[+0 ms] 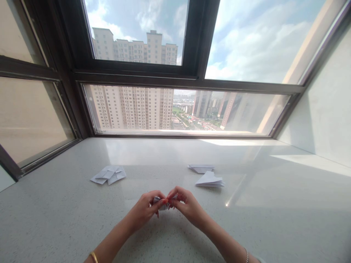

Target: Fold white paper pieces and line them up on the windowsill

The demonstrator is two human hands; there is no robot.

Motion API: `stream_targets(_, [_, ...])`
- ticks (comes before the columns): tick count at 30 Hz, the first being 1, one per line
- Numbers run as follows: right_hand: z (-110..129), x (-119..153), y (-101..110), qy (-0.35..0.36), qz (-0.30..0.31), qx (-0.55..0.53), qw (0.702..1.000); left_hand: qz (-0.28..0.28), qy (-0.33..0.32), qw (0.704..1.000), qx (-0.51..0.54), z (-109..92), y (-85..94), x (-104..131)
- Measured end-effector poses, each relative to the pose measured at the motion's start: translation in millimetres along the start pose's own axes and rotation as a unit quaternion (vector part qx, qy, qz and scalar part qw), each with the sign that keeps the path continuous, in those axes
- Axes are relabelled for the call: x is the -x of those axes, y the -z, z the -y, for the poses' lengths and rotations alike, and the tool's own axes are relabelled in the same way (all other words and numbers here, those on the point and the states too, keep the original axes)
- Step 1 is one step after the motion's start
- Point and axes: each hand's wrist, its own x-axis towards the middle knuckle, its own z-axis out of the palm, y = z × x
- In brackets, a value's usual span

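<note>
Near the bench's [175,157] front edge, the left hand [146,210] and right hand [186,206] meet fingertip to fingertip, both pinched on a small folded paper [163,204] held between them just above the surface. Farther off lie a paper pile [109,174] at left and two folded pieces [210,179] at right.

Pale speckled sill [274,226], dark-framed window [192,78], towers and cloudy sky outside, sunlight at right

folded paper [109,174] far left on the sill [274,219], two folded pieces [201,168] [210,179] right, window [181,109] behind
</note>
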Motion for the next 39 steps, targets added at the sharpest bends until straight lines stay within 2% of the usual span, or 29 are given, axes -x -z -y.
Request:
stream_targets(5, [0.1, 0.2, -1.2, -0.022, -0.009, 0.038, 0.999, 0.01, 0.011, 0.999, 0.031, 7.1, 1.5, -2.3])
stream_targets(12, [2.7, 0.8, 0.2, -0.012, -0.029, 0.088, 0.996, -0.002, 0.012, 0.998, -0.068, 4.5, -0.5, 0.0])
stream_targets(17, [5.0, 0.3, 0.8, -0.009, -0.024, 0.093, 0.995, 0.011, 0.0, 0.997, -0.078, -1.0, 1.0, 2.4])
stream_targets(20, [5.6, 1.0, 0.8, 0.002, -0.03, 0.096, 0.995, -0.007, -0.011, 0.996, -0.083, -5.5, 1.6, 4.4])
stream_targets(25, [7.1, 2.7, 1.1, 0.031, -0.055, 0.102, 0.993, -0.04, -0.041, 0.986, -0.155, -12.4, -0.2, 8.0])
stream_targets(32, [4.4, 1.4, -1.2, 0.0, -0.01, 0.053, 0.999, -0.065, 0.007, 0.975, -0.213, -7.5, -5.8, 7.8])
stream_targets(39, [3.2, 3.4, -2.4, 0.039, -0.031, 0.099, 0.994, -0.093, 0.0, 0.97, -0.224, -11.5, -11.6, 8.7])
